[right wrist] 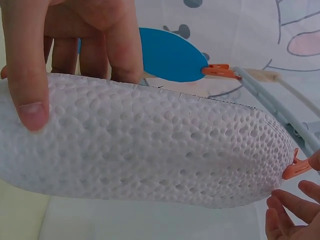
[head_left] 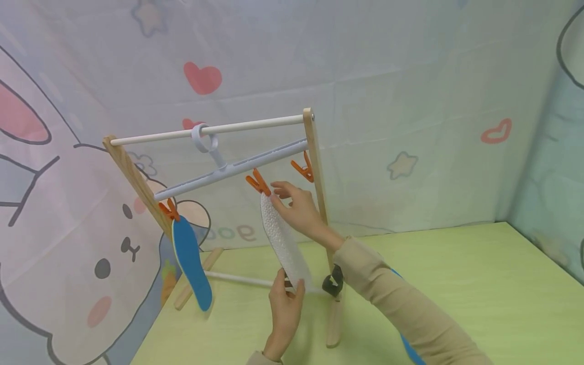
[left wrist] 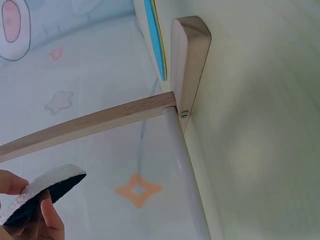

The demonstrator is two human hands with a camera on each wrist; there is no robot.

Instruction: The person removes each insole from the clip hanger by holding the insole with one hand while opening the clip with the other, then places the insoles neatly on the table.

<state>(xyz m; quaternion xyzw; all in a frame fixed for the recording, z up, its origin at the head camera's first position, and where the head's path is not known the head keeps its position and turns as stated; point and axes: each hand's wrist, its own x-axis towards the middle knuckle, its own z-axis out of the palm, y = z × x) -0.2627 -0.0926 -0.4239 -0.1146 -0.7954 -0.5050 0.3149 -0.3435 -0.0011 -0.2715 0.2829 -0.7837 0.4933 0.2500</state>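
Observation:
A white, bumpy-surfaced insole (head_left: 282,235) with a dark underside hangs by its upper end from an orange clip (head_left: 259,183) on the hanger. My left hand (head_left: 286,304) grips the lower end, thumb on the bumpy face and fingers behind. In the left wrist view, the left hand (left wrist: 35,212) pinches the white insole (left wrist: 52,177). Beside the clip is my right hand (head_left: 296,208), fingers loosely extended at the insole's upper edge. The right wrist view shows the right hand (right wrist: 295,212) with fingertips right at the insole's tip, near the orange clip (right wrist: 298,167).
A pale hanger (head_left: 237,169) hangs on the rod of a wooden rack (head_left: 316,177). Its left clip holds a blue insole (head_left: 190,263); another orange clip (head_left: 304,168) is at its right end. A blue item (head_left: 410,350) lies partly behind my right sleeve on the green table (head_left: 456,284).

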